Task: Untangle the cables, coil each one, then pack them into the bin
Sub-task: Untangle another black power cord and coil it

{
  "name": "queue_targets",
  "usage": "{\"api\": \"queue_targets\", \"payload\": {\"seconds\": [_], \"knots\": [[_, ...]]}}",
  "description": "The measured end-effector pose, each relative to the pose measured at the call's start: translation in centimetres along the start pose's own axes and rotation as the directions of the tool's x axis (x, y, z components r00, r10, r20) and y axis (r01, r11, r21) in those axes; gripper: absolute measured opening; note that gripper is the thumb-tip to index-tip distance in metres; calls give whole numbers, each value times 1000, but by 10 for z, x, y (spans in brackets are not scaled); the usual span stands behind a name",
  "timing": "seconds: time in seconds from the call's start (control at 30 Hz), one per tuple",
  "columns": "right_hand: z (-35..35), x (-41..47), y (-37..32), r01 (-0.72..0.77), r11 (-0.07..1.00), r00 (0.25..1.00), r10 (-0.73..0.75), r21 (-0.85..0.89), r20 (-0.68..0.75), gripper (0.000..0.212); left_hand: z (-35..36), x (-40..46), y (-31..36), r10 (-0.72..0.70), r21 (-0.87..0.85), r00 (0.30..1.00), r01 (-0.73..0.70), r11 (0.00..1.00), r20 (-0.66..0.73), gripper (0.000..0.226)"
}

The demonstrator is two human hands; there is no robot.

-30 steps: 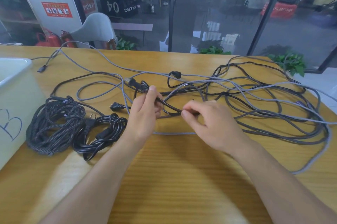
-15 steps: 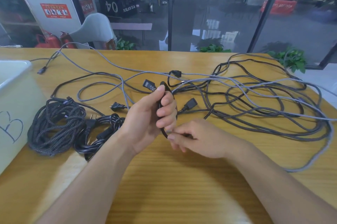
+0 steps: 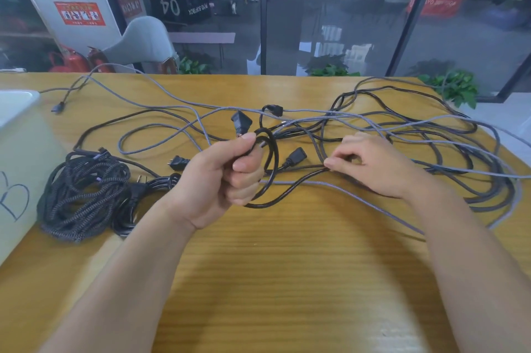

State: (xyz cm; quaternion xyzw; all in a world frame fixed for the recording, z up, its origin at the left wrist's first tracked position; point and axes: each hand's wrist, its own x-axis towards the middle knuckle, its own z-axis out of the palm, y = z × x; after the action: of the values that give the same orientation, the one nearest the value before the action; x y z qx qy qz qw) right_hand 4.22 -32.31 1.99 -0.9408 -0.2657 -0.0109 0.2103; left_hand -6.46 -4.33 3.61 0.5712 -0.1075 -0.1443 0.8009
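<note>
one glossy black cable (image 3: 268, 157) loops through the left hand (image 3: 227, 177).

I see a wooden table (image 3: 287, 281) filling the near view. Behind its far edge, a glass wall with dark frames (image 3: 263, 10). Left of the glass, a white pillar with a red notice (image 3: 79, 13); a grey chair (image 3: 143, 42) beside it. Green plants (image 3: 454, 85) beyond the table's right corner. Daylight, soft.
</note>
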Motion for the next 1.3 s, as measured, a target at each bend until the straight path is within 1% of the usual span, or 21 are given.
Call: {"api": "queue_targets", "payload": {"seconds": [0.07, 0.13, 0.17, 0.2, 0.27, 0.33, 0.37, 0.47, 0.53, 0.6, 0.8, 0.9, 0.93, 0.97, 1.0, 1.03, 1.07, 1.1, 1.17, 1.23, 1.3], "knots": [[0, 2, -8, -37, 999, 983, 31, -32, -179, 46, 4, 2, -2, -10, 6, 1000, 10, 1000, 24, 42], [4, 5, -25, -123, 990, 887, 76, -73, -456, 54, 10, 4, -6, -15, 16, 998, 15, 1000, 59, 42], [6, 7, -34, -143, 987, 833, 77, -78, -548, 53, 13, 5, -9, -25, 40, 996, 22, 999, 81, 42], [10, 8, -44, -129, 990, 799, 71, -55, -598, 50, 16, 7, -13, -37, 81, 994, 29, 996, 99, 42], [17, 9, -60, -37, 994, 785, 95, 106, -612, 45, 21, 9, -20, -59, 177, 994, 41, 983, 94, 42], [19, 5, -69, 78, 950, 808, 116, 301, -577, 40, 21, 11, -24, -60, 237, 998, 53, 970, 25, 40], [20, 2, -73, 123, 900, 842, 128, 418, -524, 37, 19, 12, -25, -49, 255, 999, 52, 966, -20, 40], [22, -5, -83, 86, 666, 962, 138, 741, -236, 26, 15, 15, -26, -13, 287, 990, 52, 957, -138, 44], [27, -8, -85, 64, 651, 983, 89, 756, -160, 23, 15, 15, -28, 8, 295, 982, 50, 954, -191, 47], [30, -12, -88, 101, 669, 982, 52, 736, -182, 21, 18, 15, -28, 48, 312, 976, 21, 950, -213, 48], [36, -21, -99, 159, 573, 984, -29, 804, -174, 16, 26, 14, -26, 99, 358, 965, -5, 934, -244, 64], [31, -21, -100, 73, 478, 997, 1, 875, -83, 22, 25, 15, -26, 156, 365, 933, -30, 930, -323, 52], [30, -21, -97, 63, 499, 997, 13, 864, -81, 21, 23, 16, -25, 178, 360, 916, -39, 932, -360, 50], [30, -20, -94, 90, 614, 993, 9, 784, -121, 18, 21, 16, -23, 198, 348, 896, -53, 936, -398, 50], [31, -20, -89, 124, 774, 986, -28, 620, -163, 16, 17, 16, -22, 217, 332, 876, -69, 941, -431, 52], [32, -20, -86, 140, 891, 985, -80, 432, -154, 19, 12, 16, -21, 231, 320, 857, -82, 944, -461, 54], [33, -20, -86, 147, 943, 987, -121, 298, -103, 24, 9, 16, -19, 240, 313, 843, -90, 946, -482, 55], [33, -21, -87, 141, 950, 990, -140, 277, -22, 29, 6, 16, -18, 245, 308, 837, -97, 947, -490, 55], [33, -26, -94, 114, 904, 971, -189, 413, 146, 31, 2, 16, -18, 247, 280, 846, -122, 952, -472, 55], [34, -30, -101, 94, 847, 923, -271, 523, 272, 27, 3, 15, -17, 229, 211, 870, -148, 966, -436, 51], [36, -31, -103, 77, 829, 878, -319, 554, 356, 23, 7, 13, -15, 195, 105, 903, -168, 980, -383, 48]]}}
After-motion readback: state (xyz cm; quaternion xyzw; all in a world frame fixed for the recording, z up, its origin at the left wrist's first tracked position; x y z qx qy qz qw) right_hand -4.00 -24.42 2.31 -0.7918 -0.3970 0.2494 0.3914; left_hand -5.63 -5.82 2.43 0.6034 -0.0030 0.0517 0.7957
